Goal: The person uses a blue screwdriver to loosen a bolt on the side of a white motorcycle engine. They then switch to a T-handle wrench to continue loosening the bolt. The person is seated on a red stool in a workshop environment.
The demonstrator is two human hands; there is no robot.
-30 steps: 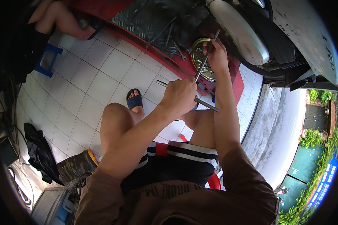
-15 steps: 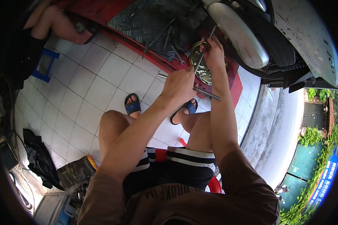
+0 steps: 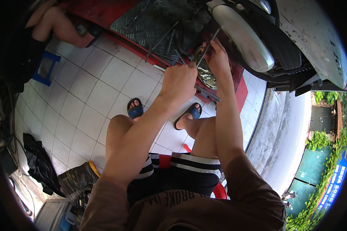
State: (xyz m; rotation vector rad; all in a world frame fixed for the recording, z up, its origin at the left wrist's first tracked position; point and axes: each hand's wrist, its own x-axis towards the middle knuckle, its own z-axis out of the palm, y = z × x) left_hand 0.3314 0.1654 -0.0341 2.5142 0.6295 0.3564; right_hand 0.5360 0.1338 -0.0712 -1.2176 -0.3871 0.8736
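Observation:
My left hand is closed in a fist around the crossbar of a T-handle wrench. The bar sticks out on both sides of the fist. From there the tool's thin shaft runs up and right toward the underside of a motorcycle, beside its silver exhaust cover. My right hand holds the shaft between its fingers, closer to the motorcycle. What the far tip meets is too dark to make out. Below the shaft, a shiny gold-coloured round pan is partly hidden by my right hand and arm.
Several metal tools lie on the dark treadplate of a red work platform. At the left another person's leg shows near a blue stool. White floor tiles, a black cloth and a camouflage bag lie lower left.
My left fist has shifted slightly up and left, taking the wrench's crossbar with it. My right hand has moved a little left and stays on the shaft.

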